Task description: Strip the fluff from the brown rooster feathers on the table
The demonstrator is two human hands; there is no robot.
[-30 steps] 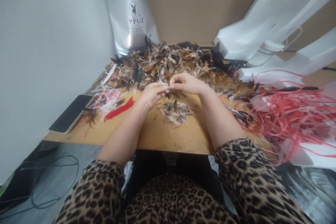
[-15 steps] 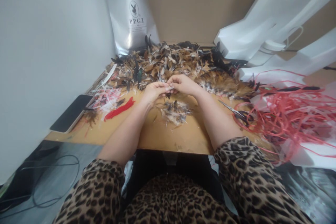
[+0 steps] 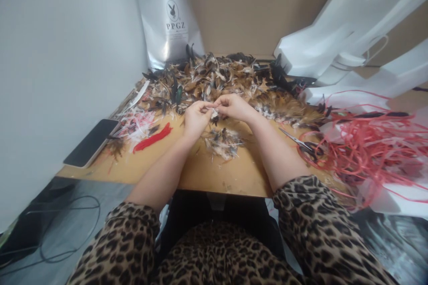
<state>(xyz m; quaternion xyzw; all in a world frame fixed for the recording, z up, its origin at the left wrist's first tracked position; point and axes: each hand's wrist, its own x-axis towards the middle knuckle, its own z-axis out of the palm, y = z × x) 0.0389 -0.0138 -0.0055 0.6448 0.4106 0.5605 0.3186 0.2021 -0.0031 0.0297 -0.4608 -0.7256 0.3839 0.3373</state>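
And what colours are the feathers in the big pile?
Head view: the feather pile is mostly brown with some black.

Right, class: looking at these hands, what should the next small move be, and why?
Probably steady the small tuft with a firmer left pinch: it pokes out below where the left hand and right hand meet, with no other support in sight. Whether the right hand grips it too is hard to tell.

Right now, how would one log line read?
left hand: pinching small white-and-dark tuft | right hand: at tuft, grip unclear | near side: small grey-brown feather pile | far side: large brown-black feather heap
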